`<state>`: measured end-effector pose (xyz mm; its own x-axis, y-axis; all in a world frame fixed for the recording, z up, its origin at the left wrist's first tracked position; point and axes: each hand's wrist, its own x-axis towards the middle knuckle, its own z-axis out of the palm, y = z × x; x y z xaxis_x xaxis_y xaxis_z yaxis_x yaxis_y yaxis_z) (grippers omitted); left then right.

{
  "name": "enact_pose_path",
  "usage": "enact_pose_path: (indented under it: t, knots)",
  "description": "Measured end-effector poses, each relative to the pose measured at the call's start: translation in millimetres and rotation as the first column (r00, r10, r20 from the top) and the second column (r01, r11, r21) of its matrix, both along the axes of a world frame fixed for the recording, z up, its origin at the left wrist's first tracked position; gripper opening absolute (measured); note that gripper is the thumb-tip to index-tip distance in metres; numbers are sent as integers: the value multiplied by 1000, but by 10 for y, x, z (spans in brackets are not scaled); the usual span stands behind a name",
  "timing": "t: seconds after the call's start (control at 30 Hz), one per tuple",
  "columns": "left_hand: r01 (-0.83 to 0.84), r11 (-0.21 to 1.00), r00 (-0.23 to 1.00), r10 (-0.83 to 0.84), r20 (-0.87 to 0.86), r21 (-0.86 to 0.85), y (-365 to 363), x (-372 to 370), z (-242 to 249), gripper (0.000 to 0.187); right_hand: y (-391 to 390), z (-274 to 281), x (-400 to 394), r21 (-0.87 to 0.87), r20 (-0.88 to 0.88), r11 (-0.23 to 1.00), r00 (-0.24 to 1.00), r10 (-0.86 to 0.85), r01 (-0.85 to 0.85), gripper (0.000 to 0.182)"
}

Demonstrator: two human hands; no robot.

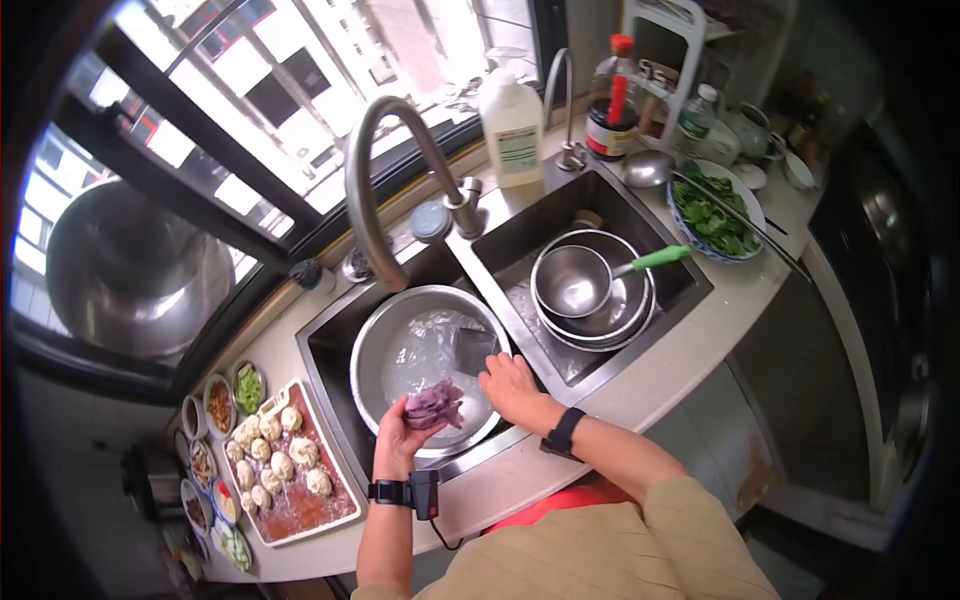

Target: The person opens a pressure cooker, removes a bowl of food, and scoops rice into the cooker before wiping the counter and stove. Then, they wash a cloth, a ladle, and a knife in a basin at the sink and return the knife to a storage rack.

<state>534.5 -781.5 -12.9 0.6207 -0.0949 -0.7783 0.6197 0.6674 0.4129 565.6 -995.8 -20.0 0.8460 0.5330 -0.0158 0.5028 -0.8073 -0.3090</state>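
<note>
My left hand point(400, 436) is closed around a crumpled purple cloth point(436, 405), held over the near edge of a large metal basin point(365, 335). The basin sits in the left sink bowl with water in it. My right hand point(515, 388) is at the basin's right rim, fingers curled at the edge of a dark, flat, rectangular scraper point(474, 350). The scraper hangs inside the basin over the water. My right fingertips are partly hidden.
A curved faucet point(365, 190) rises behind the basin. The right sink bowl holds stacked metal bowls and a green-handled ladle point(660, 258). Left, a tray point(350, 500) bears several dough buns beside small dishes. A plate of greens point(720, 215) and bottles stand right.
</note>
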Motion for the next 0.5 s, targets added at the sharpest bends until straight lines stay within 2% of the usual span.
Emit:
enact_pose_path:
  t: [0.03, 0.07, 0.1, 0.13, 0.17, 0.2, 0.23, 0.3, 0.33, 0.37, 0.4, 0.43, 0.47, 0.5]
  knots:
    - [-99, 984, 995, 102, 12, -148, -82, 2, 80, 43, 19, 126, -2, 186, -98, 982, 995, -19, 37, 31]
    - [-155, 968, 986, 163, 26, -199, -152, -10, 142, 43, 28, 202, 5, 357, -201, 929, 979, -23, 96, 36]
    - [-165, 964, 984, 175, 31, -209, -187, -14, 150, 43, 129, 121, 19, 349, -195, 934, 981, -14, 82, 36]
    - [-260, 934, 962, 272, 17, -245, -235, -6, 157, 42, 271, -27, 43, 512, -424, 806, 903, -63, 297, 47]
    - [-350, 894, 931, 366, 2, -280, -293, 8, 176, 41, 364, -109, 81, 588, -633, 622, 773, -45, 517, 59]
    - [-371, 902, 921, 389, 40, -221, -385, 19, 244, 39, 415, -107, 118, 530, -831, 487, 539, 136, 694, 71]
    - [-391, 881, 908, 416, 43, -264, -443, 22, 223, 35, 414, 192, 90, 404, -913, 453, 382, 143, 795, 59]
    - [-333, 898, 927, 367, 71, -288, -511, 0, 98, 35, 490, -56, 130, 281, -892, 353, 107, 439, 893, 50]
    - [-340, 896, 930, 366, 41, -285, -517, -7, -5, 40, 526, -44, 108, 365, -875, 304, 213, 435, 880, 42]
    - [-334, 917, 939, 344, 10, -218, -585, -11, 138, 40, 540, -16, 100, 448, -845, 251, 315, 432, 858, 35]
    - [-268, 939, 955, 288, 69, -218, -598, -29, 81, 40, 536, -1, 112, 491, -832, 246, 367, 416, 835, 29]
    - [-157, 978, 978, 173, 114, -141, -599, -37, 137, 40, 521, 19, 144, 536, -814, 236, 422, 399, 811, 24]
    - [-109, 984, 966, 138, 219, -140, -593, -58, 149, 49, 513, 70, 187, 582, -787, 245, 461, 409, 776, 24]
    - [-164, 986, 980, 166, 111, -35, -621, -72, 129, 64, 522, 126, 225, 628, -756, 243, 504, 419, 739, 27]
